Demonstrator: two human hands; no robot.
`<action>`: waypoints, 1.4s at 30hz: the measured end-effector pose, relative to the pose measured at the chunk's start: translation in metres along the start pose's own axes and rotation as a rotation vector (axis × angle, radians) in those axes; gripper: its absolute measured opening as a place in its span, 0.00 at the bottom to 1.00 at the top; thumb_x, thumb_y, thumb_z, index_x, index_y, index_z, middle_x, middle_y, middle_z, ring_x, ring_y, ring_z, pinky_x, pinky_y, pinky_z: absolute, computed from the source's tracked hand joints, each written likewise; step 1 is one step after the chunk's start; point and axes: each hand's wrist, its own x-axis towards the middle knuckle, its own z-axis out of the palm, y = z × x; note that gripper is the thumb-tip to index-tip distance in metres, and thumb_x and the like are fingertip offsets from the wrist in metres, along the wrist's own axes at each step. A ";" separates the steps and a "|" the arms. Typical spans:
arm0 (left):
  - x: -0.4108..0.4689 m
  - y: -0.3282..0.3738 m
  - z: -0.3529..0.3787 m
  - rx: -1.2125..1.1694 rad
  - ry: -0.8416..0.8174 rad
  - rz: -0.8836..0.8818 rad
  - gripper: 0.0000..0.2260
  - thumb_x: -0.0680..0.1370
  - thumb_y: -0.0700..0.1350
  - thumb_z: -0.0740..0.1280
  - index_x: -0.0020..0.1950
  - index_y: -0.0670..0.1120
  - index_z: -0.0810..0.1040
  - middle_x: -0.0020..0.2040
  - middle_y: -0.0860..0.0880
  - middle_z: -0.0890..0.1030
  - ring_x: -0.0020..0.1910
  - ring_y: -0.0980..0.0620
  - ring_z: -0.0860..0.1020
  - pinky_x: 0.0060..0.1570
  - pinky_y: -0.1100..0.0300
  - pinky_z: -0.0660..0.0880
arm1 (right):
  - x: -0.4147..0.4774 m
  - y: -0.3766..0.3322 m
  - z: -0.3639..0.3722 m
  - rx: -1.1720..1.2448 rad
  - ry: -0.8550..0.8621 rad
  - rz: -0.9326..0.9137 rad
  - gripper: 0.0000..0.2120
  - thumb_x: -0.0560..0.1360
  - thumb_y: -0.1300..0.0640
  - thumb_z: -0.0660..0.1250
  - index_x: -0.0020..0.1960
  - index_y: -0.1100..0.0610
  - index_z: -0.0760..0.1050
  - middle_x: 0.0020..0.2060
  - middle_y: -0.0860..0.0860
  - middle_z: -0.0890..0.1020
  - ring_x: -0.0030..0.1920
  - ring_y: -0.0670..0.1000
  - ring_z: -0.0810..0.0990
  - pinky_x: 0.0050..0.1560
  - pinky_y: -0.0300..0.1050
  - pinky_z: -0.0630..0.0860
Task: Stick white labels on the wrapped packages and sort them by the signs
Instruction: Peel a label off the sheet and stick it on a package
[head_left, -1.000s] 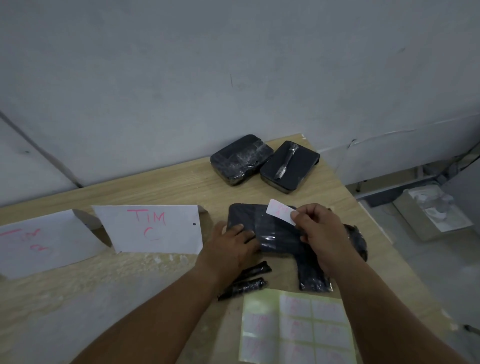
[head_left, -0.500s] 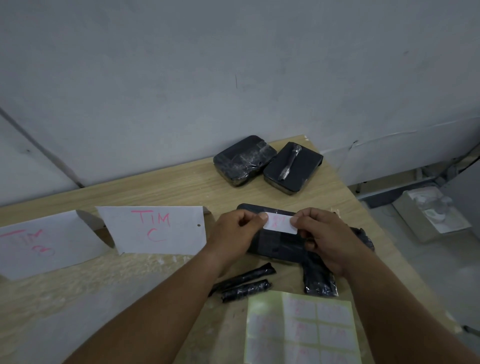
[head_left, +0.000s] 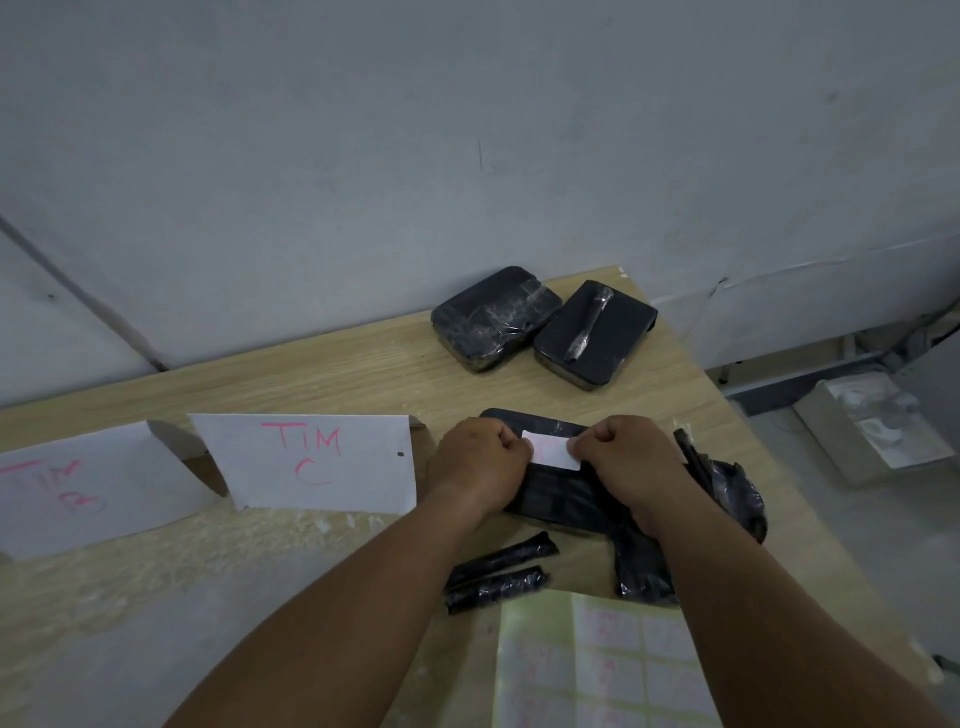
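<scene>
A flat black wrapped package (head_left: 558, 496) lies on the wooden table in front of me. A white label (head_left: 550, 451) with faint pink writing sits on its top. My left hand (head_left: 480, 460) pinches the label's left end and my right hand (head_left: 626, 460) pinches its right end, both with fingers curled. Two more black wrapped packages (head_left: 496, 317) (head_left: 595, 332) rest at the far edge by the wall. A white sign reading "TIM C" (head_left: 311, 460) stands to the left, with a second pink-lettered sign (head_left: 78, 488) further left.
A sheet of white labels (head_left: 597, 665) lies near me on the table. Two thin black wrapped sticks (head_left: 498, 571) lie between my forearms. More crumpled black wrapped items (head_left: 727, 483) sit under and right of my right hand. The table's right edge (head_left: 779, 467) drops to the floor.
My right hand brought the label down from above the package onto its top. My left hand shifted from the package's left side to pinch the label's left end.
</scene>
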 end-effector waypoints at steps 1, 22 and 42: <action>0.002 0.001 0.001 0.079 0.017 0.006 0.13 0.76 0.55 0.66 0.34 0.52 0.76 0.38 0.57 0.79 0.41 0.55 0.78 0.44 0.55 0.76 | 0.002 0.000 0.002 -0.043 0.014 -0.010 0.07 0.71 0.52 0.71 0.36 0.53 0.81 0.35 0.48 0.83 0.41 0.50 0.80 0.45 0.48 0.78; 0.007 0.006 0.012 0.453 0.045 0.045 0.13 0.78 0.57 0.61 0.53 0.53 0.82 0.56 0.48 0.75 0.57 0.46 0.71 0.57 0.51 0.65 | 0.011 0.000 0.014 -0.404 0.019 0.001 0.08 0.74 0.55 0.64 0.43 0.57 0.79 0.43 0.55 0.82 0.45 0.56 0.79 0.46 0.48 0.78; -0.001 0.003 0.011 0.406 0.133 0.064 0.12 0.79 0.50 0.59 0.60 0.46 0.69 0.59 0.43 0.71 0.57 0.43 0.70 0.63 0.46 0.68 | -0.001 0.012 0.004 -0.409 0.251 0.024 0.14 0.77 0.44 0.62 0.56 0.53 0.71 0.55 0.55 0.75 0.49 0.55 0.73 0.45 0.48 0.68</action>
